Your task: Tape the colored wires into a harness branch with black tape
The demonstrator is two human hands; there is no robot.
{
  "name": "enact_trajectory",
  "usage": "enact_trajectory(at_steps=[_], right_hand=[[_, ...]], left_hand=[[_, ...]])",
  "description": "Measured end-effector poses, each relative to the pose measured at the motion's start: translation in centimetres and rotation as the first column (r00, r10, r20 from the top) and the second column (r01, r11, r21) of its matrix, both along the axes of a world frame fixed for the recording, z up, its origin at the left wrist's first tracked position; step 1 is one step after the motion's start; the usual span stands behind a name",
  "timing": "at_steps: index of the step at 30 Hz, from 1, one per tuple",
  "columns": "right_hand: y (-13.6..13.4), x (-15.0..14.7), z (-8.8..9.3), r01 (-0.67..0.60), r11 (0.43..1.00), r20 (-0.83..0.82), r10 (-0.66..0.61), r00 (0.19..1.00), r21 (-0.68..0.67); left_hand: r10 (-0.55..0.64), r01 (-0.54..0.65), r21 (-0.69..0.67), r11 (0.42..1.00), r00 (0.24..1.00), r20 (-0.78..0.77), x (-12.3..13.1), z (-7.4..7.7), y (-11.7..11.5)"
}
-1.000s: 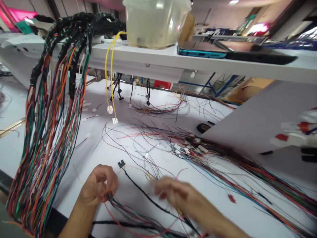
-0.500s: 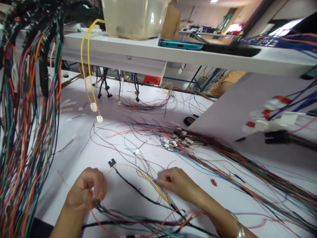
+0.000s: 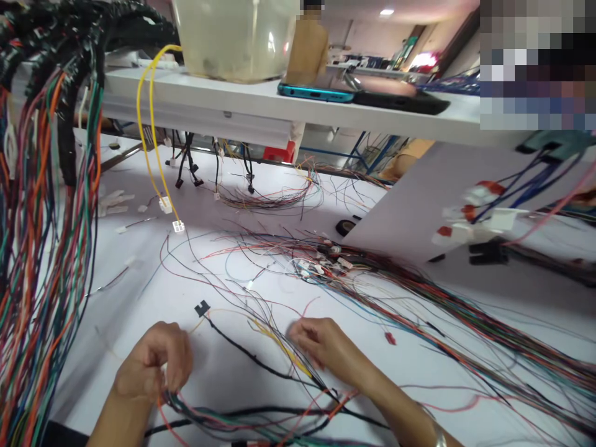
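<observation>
The left hand [image 3: 149, 369] pinches coloured wires [image 3: 200, 413] in its fingers [image 3: 179, 363]; the right hand [image 3: 321, 344] curves over a yellow wire [image 3: 279, 351], whether gripping I cannot tell; a black wire [image 3: 254, 357] lies diagonally between them on the desk [image 3: 228, 372], its connector [image 3: 202, 308] nearer the left hand.

A wiring workshop, harnesses [image 3: 44, 248] strewn over white benches [image 3: 223, 372]
</observation>
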State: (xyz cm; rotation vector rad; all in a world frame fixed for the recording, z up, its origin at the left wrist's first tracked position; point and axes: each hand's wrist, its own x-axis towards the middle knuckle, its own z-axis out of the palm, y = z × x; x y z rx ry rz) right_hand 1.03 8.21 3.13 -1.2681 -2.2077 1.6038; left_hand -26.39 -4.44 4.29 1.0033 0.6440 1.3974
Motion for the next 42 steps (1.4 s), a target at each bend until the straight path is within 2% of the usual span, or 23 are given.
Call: enact_trajectory(at_steps=[4,9,13,16,19,23,26,28,29,31,34,39,42], right_hand=[[-0.4,0.5,-0.2,-0.036,0.999,0.056,0.034,0.998,0.033],[-0.5,0.6,-0.3,-0.001,1.000,0.038,0.002,0.999,-0.001],[-0.2,1.5,0.3,0.084,0.989,-0.060,-0.092,0.994,-0.120],[-0.3,2.4,0.5,0.134,0.948,-0.109,-0.172,0.979,-0.288],[-0.7,3.1,0.5,0.076,0.887,-0.206,-0.188,0.960,-0.455],[-1.0,2.5,1.8,-0.077,0.882,-0.387,-0.125,0.914,-0.465],[-0.9,0.5,3.8,-0.092,0.937,-0.393,-0.051,0.918,-0.336],[-0.9,-1.7,4.9,-0.025,0.993,-0.311,-0.012,0.950,-0.117],[-1.0,-3.0,5.2,-0.004,1.000,-0.266,0.009,0.964,0.021],[-1.1,-5.6,5.2,-0.016,0.960,-0.187,0.070,0.980,0.280],[-1.4,-8.8,3.9,-0.079,0.847,-0.074,0.139,0.988,0.526],[-2.4,-11.4,1.3,-0.150,0.707,0.096,0.115,0.989,0.692],[-2.7,-11.5,1.0,-0.182,0.692,0.132,0.124,0.983,0.699]], left_hand=[[-0.011,0.012,-0.015,1.000,1.000,0.013,0.0,-0.1,-0.1],[0.043,-0.042,-0.044,0.998,0.999,0.019,-0.1,-0.2,-0.2],[0.003,-0.003,-0.033,0.999,1.000,-0.004,-0.4,-0.5,-0.1],[-0.013,0.014,-0.036,0.999,1.000,0.001,-0.5,-0.7,-0.1],[0.000,0.000,-0.052,0.999,1.000,0.011,-0.4,-0.7,-0.1],[0.061,-0.061,-0.088,0.994,0.998,0.001,-0.3,-0.4,-0.1],[0.092,-0.097,-0.172,0.980,0.995,-0.040,-0.2,0.0,0.1],[0.124,-0.148,-0.291,0.945,0.987,-0.098,-0.1,0.5,0.5],[0.145,-0.183,-0.357,0.916,0.981,-0.132,0.0,0.7,0.8],[0.184,-0.260,-0.448,0.855,0.961,-0.206,0.3,1.1,1.5],[0.223,-0.352,-0.455,0.818,0.923,-0.314,0.6,1.3,2.4],[0.224,-0.366,-0.423,0.829,0.911,-0.347,0.8,1.2,2.9],[0.217,-0.363,-0.408,0.838,0.907,-0.361,0.9,1.3,2.9]])
